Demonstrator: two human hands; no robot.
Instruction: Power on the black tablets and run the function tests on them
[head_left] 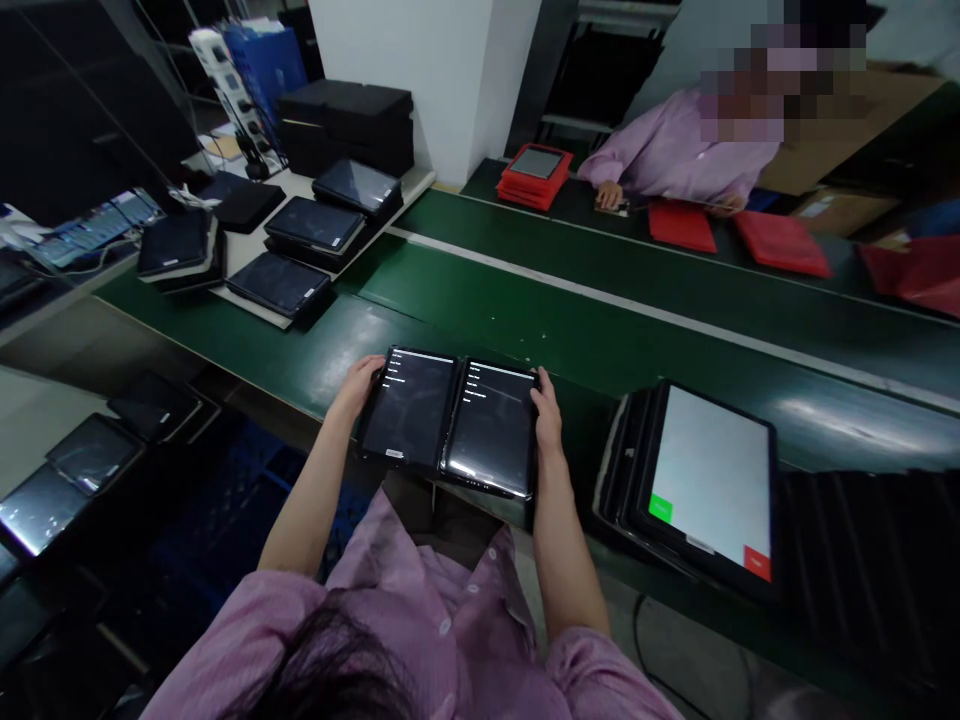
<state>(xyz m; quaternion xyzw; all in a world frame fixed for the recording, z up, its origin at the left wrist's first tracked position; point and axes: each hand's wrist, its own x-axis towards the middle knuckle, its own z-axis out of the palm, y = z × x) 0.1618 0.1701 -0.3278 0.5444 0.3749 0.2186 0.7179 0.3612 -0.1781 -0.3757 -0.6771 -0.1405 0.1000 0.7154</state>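
Two black tablets lie side by side at the near edge of the green bench, screens up with small white text lines. My left hand (360,385) grips the outer edge of the left tablet (411,410). Along the outer edge of the right tablet (491,425), my right hand (547,410) is closed, its fingers at the upper corner. The tablets' inner edges touch or nearly touch. To the right, a stack of tablets is topped by one with a lit white screen (712,470), a green patch and a red patch at its lower corners.
Stacked tablets (315,225) sit on a pale board at the back left, near black foam blocks (345,125). Black trays (870,560) fill the right edge. Across the green bench (480,290), a person in pink (675,150) works beside red sleeves (682,225). More tablets (94,455) lie lower left.
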